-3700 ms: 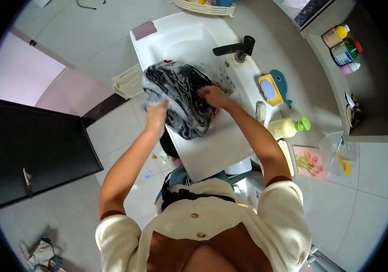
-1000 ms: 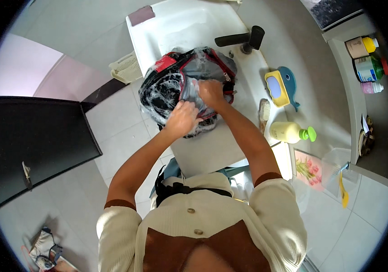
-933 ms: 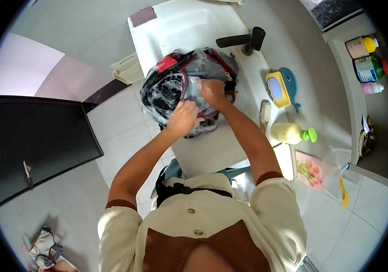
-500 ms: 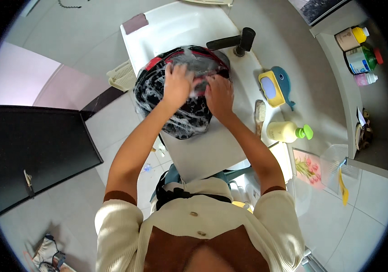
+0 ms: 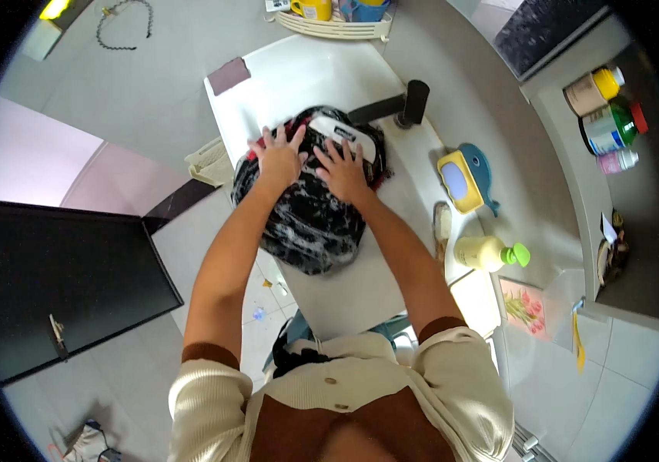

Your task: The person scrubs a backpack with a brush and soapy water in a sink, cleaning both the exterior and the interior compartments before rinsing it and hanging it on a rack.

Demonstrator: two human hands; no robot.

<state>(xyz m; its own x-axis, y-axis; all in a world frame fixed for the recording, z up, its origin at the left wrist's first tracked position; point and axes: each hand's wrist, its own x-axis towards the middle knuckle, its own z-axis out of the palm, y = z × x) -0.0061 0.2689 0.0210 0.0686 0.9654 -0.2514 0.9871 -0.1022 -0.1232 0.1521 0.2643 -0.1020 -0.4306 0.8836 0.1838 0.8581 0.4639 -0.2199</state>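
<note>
A wet black bag with red trim [image 5: 310, 223], streaked with white suds, lies over the white sink [image 5: 299, 69] and its front ledge. At its upper right a pale patch with a dark label shows. Pressing on the bag's upper left part, my left hand [image 5: 278, 163] has its fingers spread. My right hand [image 5: 342, 173] rests flat beside it, fingers apart, their tips at the pale patch. Neither hand grips anything. Just beyond the bag stands a black faucet [image 5: 391, 108].
Along the sink's right side are a whale-shaped soap dish [image 5: 480, 173] with a lilac soap bar [image 5: 455, 179], a scrubbing brush [image 5: 442, 223] and a pump bottle [image 5: 480, 252]. Several bottles [image 5: 605, 127] stand on the right shelf. A corner rack [image 5: 333, 25] holds cups at the back.
Both hands went from bent, blurred fingers on the bag to spread, flat ones. The bag's upper part has changed, now showing a pale patch and less red. The whole view has shifted.
</note>
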